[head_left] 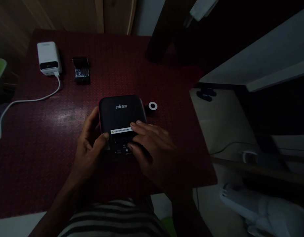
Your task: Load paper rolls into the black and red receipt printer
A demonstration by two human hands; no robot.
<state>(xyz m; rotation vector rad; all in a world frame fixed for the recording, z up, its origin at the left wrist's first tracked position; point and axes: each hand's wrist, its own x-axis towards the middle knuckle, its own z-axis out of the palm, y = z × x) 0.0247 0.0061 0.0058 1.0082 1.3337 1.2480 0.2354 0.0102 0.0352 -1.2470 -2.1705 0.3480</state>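
Observation:
A black, rounded square device (122, 115), marked FEJE and looking like a small label printer, lies on the dark red table in front of me. My left hand (89, 141) grips its left side, with the thumb on the near left corner and the fingers along the edge. Over the near right part rests my right hand (153, 144), its fingertips by the white warning strip (121, 130) and its thumb at the small buttons. That hand hides the device's near right corner. Just right of the device sits a small white ring-shaped roll end (153, 105) with a dark centre.
A white power bank (48, 57) stands at the far left of the table (112, 62), its white cable (38, 99) running off leftwards. Near it lies a curled black strip with a shiny part (81, 70). Slippers (206, 94) are on the floor beyond the right edge.

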